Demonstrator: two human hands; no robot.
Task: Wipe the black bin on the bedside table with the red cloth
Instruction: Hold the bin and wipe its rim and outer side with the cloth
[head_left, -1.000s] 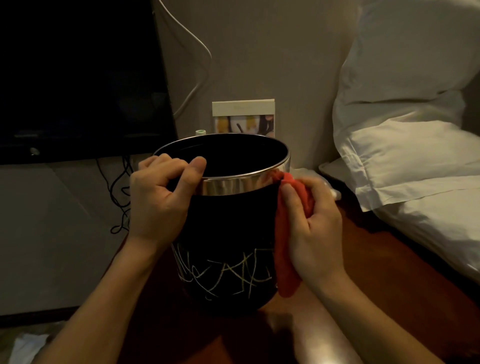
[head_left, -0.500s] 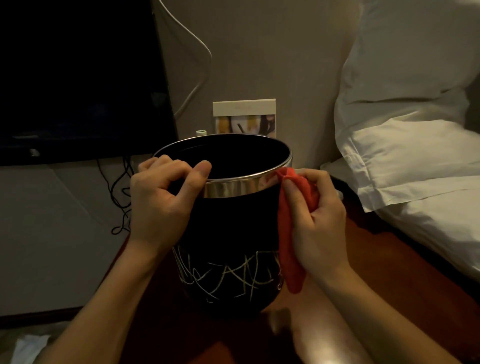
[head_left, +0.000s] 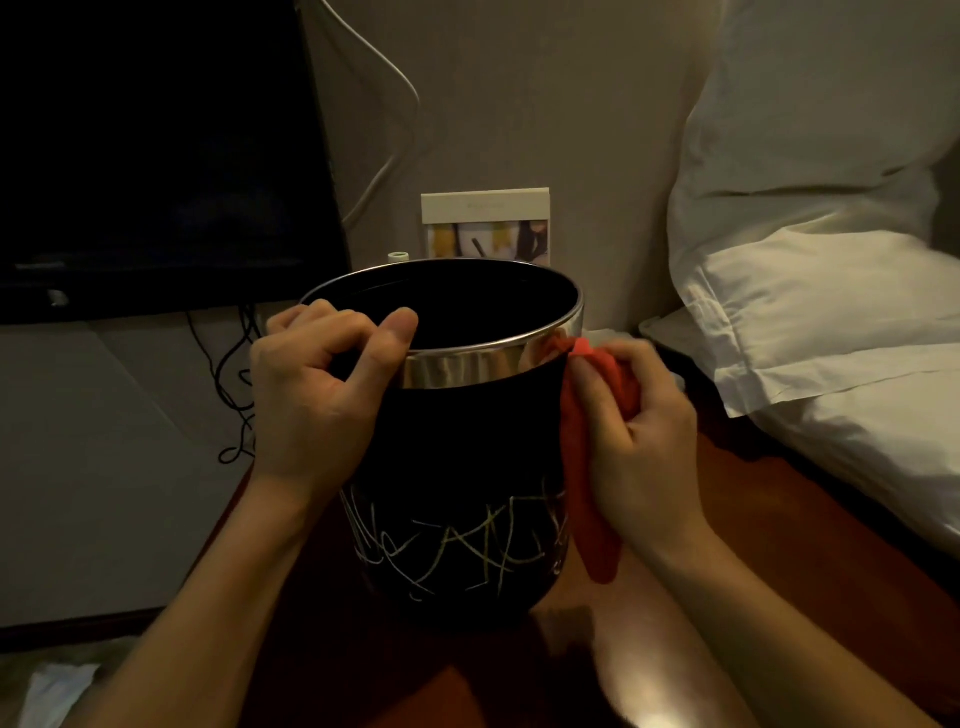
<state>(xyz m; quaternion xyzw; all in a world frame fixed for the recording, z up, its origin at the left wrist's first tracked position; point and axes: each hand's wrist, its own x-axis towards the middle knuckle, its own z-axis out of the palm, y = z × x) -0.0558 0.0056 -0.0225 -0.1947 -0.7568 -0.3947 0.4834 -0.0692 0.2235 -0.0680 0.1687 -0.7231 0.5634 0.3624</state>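
The black bin (head_left: 457, 467), with a shiny metal rim and pale scribbled lines low on its wall, stands upright on the dark wooden bedside table (head_left: 779, 545). My left hand (head_left: 317, 395) grips the bin's rim on the left, thumb on the metal band. My right hand (head_left: 634, 441) holds the red cloth (head_left: 587, 488) bunched against the bin's right side, just under the rim. The cloth's loose end hangs down along the wall of the bin.
A white card holder (head_left: 485, 226) and a small white cap (head_left: 398, 255) stand behind the bin by the wall. White pillows (head_left: 831, 291) lie to the right. A dark screen (head_left: 156, 156) and black cables (head_left: 234, 384) are on the left.
My right hand with the red cloth has slid a little upward and round the bin's right side toward the rim. My left hand keeps its grip on the rim.
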